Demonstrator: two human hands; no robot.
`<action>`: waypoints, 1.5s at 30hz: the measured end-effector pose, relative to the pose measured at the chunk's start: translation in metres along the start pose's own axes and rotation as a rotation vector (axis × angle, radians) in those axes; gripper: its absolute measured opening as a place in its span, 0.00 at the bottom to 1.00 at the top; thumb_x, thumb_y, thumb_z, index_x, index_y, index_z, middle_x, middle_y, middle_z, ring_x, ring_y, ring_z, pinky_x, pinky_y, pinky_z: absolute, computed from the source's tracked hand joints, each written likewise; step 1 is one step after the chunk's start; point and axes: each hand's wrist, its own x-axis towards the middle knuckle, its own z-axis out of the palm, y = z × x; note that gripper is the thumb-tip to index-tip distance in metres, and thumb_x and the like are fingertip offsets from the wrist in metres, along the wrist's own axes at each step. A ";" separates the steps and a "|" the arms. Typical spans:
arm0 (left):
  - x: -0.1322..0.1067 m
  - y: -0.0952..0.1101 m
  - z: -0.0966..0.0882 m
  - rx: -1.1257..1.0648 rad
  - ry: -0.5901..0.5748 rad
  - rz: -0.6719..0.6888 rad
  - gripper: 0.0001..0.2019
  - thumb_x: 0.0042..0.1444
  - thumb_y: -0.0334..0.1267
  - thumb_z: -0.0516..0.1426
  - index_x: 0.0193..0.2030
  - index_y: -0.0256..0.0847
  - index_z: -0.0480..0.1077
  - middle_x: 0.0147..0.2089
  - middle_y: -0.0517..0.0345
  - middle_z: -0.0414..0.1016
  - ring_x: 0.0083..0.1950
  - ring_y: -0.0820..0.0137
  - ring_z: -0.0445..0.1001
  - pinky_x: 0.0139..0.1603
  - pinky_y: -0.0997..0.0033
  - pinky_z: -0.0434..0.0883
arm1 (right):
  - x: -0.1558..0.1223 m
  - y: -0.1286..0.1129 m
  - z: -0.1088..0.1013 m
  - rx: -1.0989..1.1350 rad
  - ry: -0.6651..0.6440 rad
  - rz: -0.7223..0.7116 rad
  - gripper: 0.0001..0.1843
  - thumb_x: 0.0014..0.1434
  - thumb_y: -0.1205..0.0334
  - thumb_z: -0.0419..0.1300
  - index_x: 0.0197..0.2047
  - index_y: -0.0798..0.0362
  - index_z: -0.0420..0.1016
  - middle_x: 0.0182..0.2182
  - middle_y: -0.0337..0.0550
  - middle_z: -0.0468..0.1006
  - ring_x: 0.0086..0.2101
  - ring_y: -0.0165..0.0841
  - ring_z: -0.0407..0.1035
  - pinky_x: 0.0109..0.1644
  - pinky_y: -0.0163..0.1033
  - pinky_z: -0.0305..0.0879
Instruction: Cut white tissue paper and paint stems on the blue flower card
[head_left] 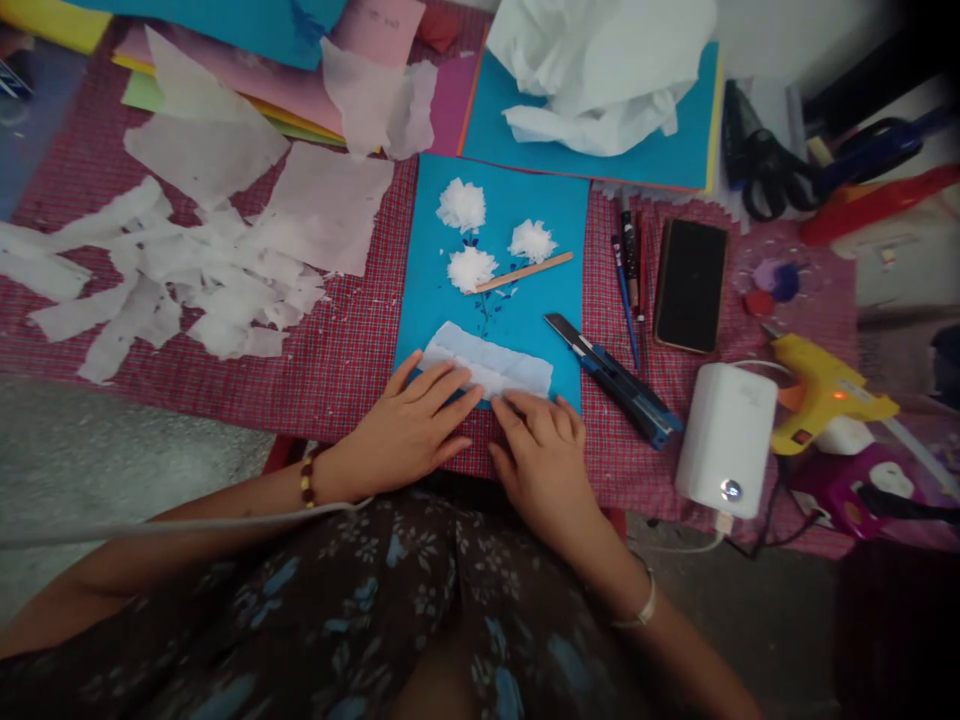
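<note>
A blue card (pixel 517 205) lies on the red checked cloth, with three white tissue flowers (pixel 462 205) stuck on it and a wooden stick (pixel 525 272) beside them. A folded strip of white tissue paper (pixel 501 362) rests across the card's near edge. My left hand (pixel 409 430) lies flat on the strip's left end, fingers stretched out. My right hand (pixel 541 455) presses its fingertips on the strip's near edge, fingers bent and close together.
A blue utility knife (pixel 611 375) lies right of the strip. Pens (pixel 628 270), a dark phone (pixel 691 285), a white power bank (pixel 726 438) and a yellow glue gun (pixel 825 392) sit to the right. Torn white tissue scraps (pixel 187 270) cover the left; coloured paper sheets and scissors (pixel 765 165) lie behind.
</note>
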 end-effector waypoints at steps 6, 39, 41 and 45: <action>0.005 -0.001 0.000 0.007 0.013 0.016 0.20 0.68 0.45 0.53 0.62 0.41 0.69 0.54 0.48 0.74 0.59 0.59 0.69 0.73 0.40 0.51 | 0.001 0.009 0.002 0.002 -0.014 -0.012 0.22 0.65 0.61 0.58 0.62 0.53 0.71 0.57 0.55 0.74 0.56 0.49 0.64 0.62 0.59 0.58; -0.037 -0.097 -0.044 0.072 -0.079 0.429 0.09 0.60 0.27 0.58 0.46 0.41 0.75 0.50 0.52 0.77 0.48 0.60 0.73 0.51 0.58 0.68 | -0.005 0.001 0.016 -0.120 0.132 -0.022 0.18 0.65 0.66 0.56 0.57 0.51 0.74 0.52 0.52 0.77 0.53 0.43 0.70 0.58 0.58 0.66; -0.041 -0.102 -0.039 0.073 -0.085 0.434 0.11 0.59 0.27 0.57 0.46 0.41 0.75 0.54 0.50 0.76 0.49 0.59 0.73 0.50 0.57 0.68 | -0.005 0.000 0.015 -0.121 0.121 -0.012 0.18 0.64 0.66 0.56 0.57 0.51 0.74 0.52 0.52 0.78 0.53 0.43 0.71 0.58 0.58 0.66; -0.039 -0.104 -0.037 0.069 -0.086 0.449 0.13 0.56 0.23 0.57 0.45 0.41 0.75 0.53 0.50 0.77 0.48 0.58 0.73 0.48 0.57 0.69 | -0.005 0.000 0.015 -0.138 0.104 0.010 0.18 0.63 0.66 0.56 0.56 0.51 0.74 0.52 0.52 0.77 0.53 0.44 0.70 0.58 0.59 0.65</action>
